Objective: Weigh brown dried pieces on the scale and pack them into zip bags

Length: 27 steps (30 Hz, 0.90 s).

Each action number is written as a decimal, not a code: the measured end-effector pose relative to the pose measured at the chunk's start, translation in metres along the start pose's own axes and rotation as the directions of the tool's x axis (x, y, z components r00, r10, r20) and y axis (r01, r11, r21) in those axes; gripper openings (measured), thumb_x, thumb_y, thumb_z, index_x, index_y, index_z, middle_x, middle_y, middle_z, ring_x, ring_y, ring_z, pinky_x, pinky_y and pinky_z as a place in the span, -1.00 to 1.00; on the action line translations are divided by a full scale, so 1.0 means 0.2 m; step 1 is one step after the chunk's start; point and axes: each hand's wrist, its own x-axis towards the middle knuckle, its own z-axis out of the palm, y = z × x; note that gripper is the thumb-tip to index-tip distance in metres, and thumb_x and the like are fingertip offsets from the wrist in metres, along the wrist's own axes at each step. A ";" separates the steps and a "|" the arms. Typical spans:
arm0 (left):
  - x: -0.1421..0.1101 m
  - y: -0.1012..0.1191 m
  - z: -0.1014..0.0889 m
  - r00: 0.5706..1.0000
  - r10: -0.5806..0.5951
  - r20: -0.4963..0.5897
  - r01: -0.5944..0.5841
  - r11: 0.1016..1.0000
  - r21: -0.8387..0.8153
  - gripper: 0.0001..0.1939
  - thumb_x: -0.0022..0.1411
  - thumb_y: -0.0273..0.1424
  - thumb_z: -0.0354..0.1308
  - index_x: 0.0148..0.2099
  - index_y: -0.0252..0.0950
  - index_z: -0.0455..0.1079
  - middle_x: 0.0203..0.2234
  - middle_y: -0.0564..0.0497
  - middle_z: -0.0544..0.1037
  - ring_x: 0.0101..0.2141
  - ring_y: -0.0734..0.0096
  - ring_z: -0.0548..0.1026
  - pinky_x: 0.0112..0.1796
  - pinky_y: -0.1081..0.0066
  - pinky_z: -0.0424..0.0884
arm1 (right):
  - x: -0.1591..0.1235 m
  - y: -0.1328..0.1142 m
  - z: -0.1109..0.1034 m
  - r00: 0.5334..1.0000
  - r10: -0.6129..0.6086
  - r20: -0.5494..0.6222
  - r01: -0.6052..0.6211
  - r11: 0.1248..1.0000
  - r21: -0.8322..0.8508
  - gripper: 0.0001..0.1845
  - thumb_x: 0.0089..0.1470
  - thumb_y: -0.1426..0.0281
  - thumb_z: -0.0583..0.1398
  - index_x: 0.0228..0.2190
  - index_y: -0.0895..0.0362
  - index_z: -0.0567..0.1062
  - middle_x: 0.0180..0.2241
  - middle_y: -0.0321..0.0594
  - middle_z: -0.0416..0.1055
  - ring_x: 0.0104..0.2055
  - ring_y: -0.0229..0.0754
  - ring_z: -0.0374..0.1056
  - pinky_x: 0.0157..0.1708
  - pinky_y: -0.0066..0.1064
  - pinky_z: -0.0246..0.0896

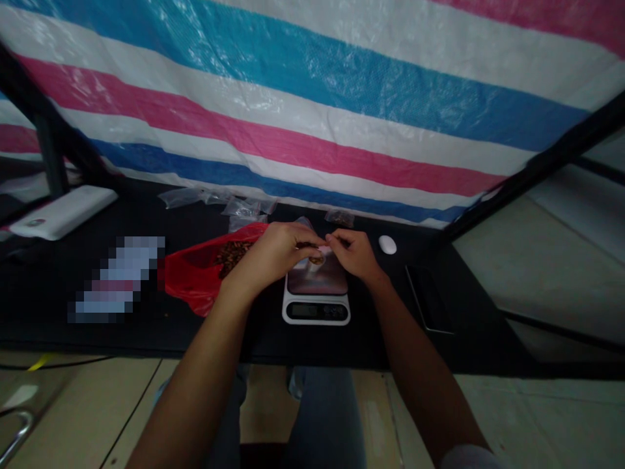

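Note:
My left hand [273,255] and my right hand [354,254] meet above a white digital kitchen scale [316,310]. A small bunch of dark brown pieces [309,245] sits in the fingers of my left hand. The fingertips of my right hand are pinched close to its end, and I cannot tell whether they hold any of it. Under my hands, a small round tan object [316,259] lies on the scale's platform. To the left, an open red plastic bag [193,277] holds a heap of similar brown pieces [232,256].
Small clear plastic bags [215,200] lie along the far edge of the black tabletop [234,335]. A white power bank [63,212], a pixelated flat item [117,280], a white computer mouse [387,245] and a striped tarp [293,111] surround the scale.

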 end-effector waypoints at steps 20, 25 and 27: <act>0.02 0.03 0.03 0.992 0.016 0.126 -0.031 0.993 0.117 -0.75 0.25 -0.54 0.28 -0.04 -0.30 0.65 -0.04 -0.11 0.70 0.00 0.10 0.62 0.08 0.21 0.47 | 0.00 -0.01 -0.01 0.999 -0.035 0.002 0.035 0.999 0.004 -0.63 0.25 0.25 0.15 -0.53 0.15 0.51 -0.59 -0.31 0.34 -0.52 -0.27 0.21 -0.47 -0.37 -0.01; 0.00 0.02 0.03 0.993 0.006 0.117 -0.015 0.997 0.077 -0.70 0.25 -0.52 0.27 0.03 -0.30 0.62 -0.07 -0.09 0.71 -0.07 0.16 0.64 0.00 0.26 0.50 | 0.00 -0.01 0.00 0.999 -0.050 -0.007 0.050 0.999 0.013 -0.63 0.24 0.25 0.15 -0.55 0.15 0.49 -0.60 -0.32 0.33 -0.52 -0.28 0.20 -0.47 -0.38 -0.01; -0.01 0.03 0.03 0.993 0.003 0.114 -0.009 0.999 0.048 -0.66 0.26 -0.52 0.24 0.07 -0.29 0.60 -0.06 -0.08 0.70 -0.10 0.20 0.64 -0.01 0.28 0.52 | 0.00 0.00 0.00 0.999 -0.050 -0.005 0.050 0.999 0.014 -0.62 0.23 0.24 0.15 -0.56 0.15 0.48 -0.60 -0.33 0.31 -0.52 -0.28 0.19 -0.47 -0.38 -0.02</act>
